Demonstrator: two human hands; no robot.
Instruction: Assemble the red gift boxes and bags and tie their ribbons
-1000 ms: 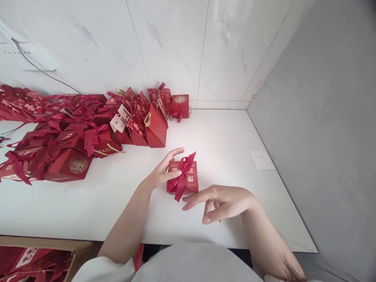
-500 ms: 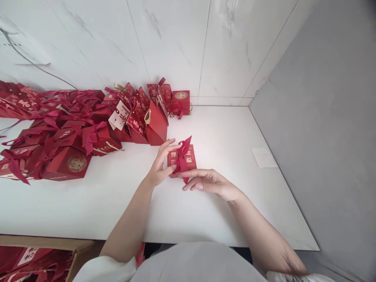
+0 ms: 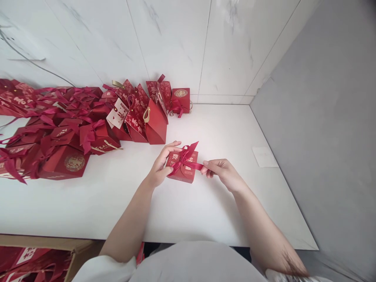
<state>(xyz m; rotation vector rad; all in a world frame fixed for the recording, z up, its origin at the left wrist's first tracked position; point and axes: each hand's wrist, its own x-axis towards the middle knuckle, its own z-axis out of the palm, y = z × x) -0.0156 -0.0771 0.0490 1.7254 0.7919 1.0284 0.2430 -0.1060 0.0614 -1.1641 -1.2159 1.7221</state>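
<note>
A small red gift box (image 3: 184, 172) with gold lettering lies on the white table (image 3: 188, 211), tied with a dark pink ribbon (image 3: 185, 157) in a bow. My left hand (image 3: 160, 166) grips the box's left side, thumb and fingers curled round its edge. My right hand (image 3: 221, 172) is to the right of the box and pinches one tail of the ribbon, which runs taut from the bow to my fingertips.
A long heap of red gift boxes and bags (image 3: 73, 125) with ribbons lines the back left of the table along the marble wall. A white slip of paper (image 3: 264, 156) lies at the right near the grey wall. A cardboard carton (image 3: 38, 258) with more red boxes sits below the front edge.
My right hand rose from the table, reached the box and took hold of a ribbon tail, drawing it to the right. The box turned under my left hand.
</note>
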